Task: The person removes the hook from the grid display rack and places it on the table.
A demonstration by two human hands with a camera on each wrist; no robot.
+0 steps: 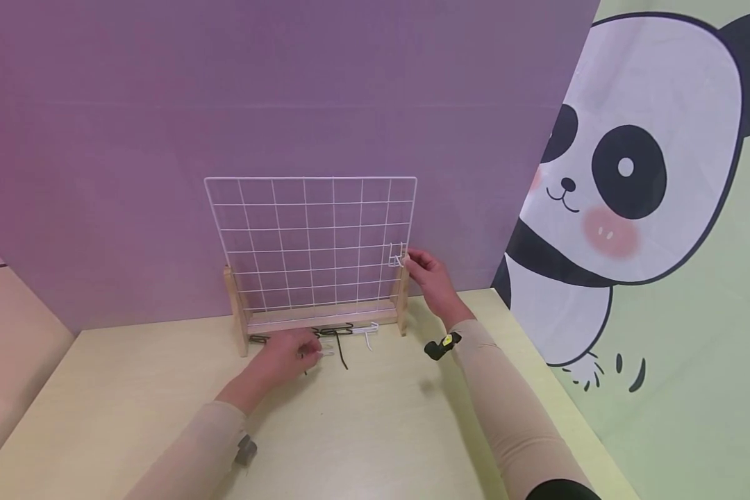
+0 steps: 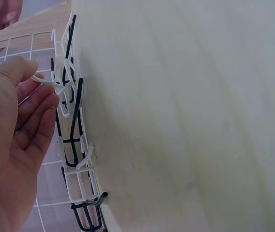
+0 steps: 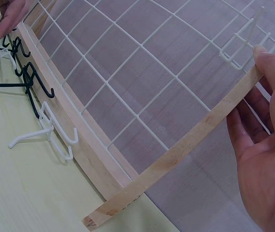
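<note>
A white wire grid panel (image 1: 310, 178) stands upright in a wooden stand (image 3: 171, 157). My left hand (image 1: 282, 357) pinches a white wire hook (image 2: 45, 81) between thumb and index finger, low in front of the stand. At the panel's right edge, my right hand (image 1: 434, 281) grips the side where wire and wooden post meet, its thumb in front and fingers behind. Beside that thumb a white hook (image 3: 231, 60) hangs on the grid. Along the stand's base lie several black hooks (image 1: 342, 351) and another white hook (image 3: 45, 131).
The pale wooden tabletop (image 1: 350, 437) stretches in front of the stand. Close behind the panel rises a purple backdrop (image 1: 287, 125). A wall with a panda picture (image 1: 628, 167) borders the table on the right.
</note>
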